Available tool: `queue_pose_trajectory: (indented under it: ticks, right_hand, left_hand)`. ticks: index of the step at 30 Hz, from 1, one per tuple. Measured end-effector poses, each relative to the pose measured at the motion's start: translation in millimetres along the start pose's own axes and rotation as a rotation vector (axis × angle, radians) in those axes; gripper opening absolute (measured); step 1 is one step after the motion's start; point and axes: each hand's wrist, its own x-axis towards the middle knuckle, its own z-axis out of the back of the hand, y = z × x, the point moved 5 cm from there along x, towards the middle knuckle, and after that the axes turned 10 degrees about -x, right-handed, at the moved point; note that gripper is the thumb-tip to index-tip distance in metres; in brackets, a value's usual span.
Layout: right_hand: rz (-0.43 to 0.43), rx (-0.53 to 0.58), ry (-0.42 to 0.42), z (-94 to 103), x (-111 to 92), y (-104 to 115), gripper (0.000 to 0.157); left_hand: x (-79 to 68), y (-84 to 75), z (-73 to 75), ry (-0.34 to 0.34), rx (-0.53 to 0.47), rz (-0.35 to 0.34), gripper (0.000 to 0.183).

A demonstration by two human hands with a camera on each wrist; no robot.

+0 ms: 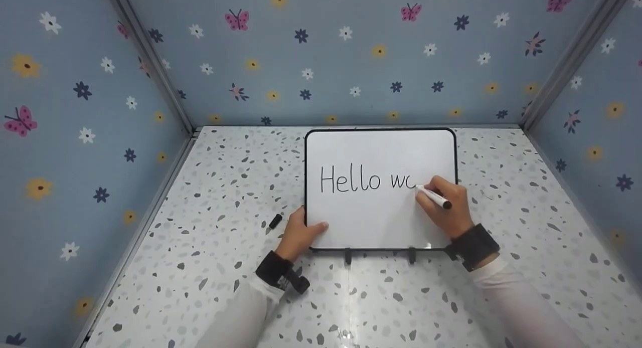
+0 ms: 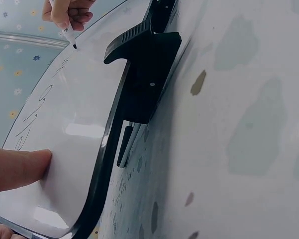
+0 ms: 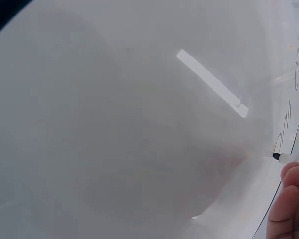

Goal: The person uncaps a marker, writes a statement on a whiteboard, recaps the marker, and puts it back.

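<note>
A whiteboard (image 1: 371, 217) with a black frame stands tilted back on the table, with "Hello w" and a started round letter written across it in black. My right hand (image 1: 449, 207) pinches a white marker (image 1: 435, 196) between thumb and fingers. Its black tip (image 3: 276, 156) is right at the end of that last curve in the right wrist view. At the board's lower left edge, my left hand (image 1: 298, 235) grips the frame. The left thumb (image 2: 20, 167) presses on the front face, and its other fingers are mostly hidden behind. A black marker cap (image 1: 275, 221) lies left of the board.
Black feet (image 1: 348, 256) stick out under the board's bottom edge; one foot (image 2: 144, 69) looms close in the left wrist view. The speckled table (image 1: 210, 268) runs back to a blue flowered wall (image 1: 341, 57), with similar walls left and right.
</note>
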Motion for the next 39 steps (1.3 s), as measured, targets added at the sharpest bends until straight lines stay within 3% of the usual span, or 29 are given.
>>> queue_pose_trajectory:
  ticks: [13, 28, 39]
  right_hand:
    - [-0.005, 0.012, -0.017, -0.3, 6, -3, 0.013]
    - [-0.023, 0.031, 0.022, -6.8, 10, -1, 0.010]
    - [0.002, 0.024, 0.036, -8.4, 12, 3, 0.010]
  left_hand:
    - [-0.7, -0.5, -0.3, 0.008, -0.008, -0.006, 0.057]
    - [0.8, 3.1, -1.3, 0.002, -0.001, 0.024, 0.059]
    - [1.7, 2.4, -0.3, 0.003, 0.008, 0.010, 0.056]
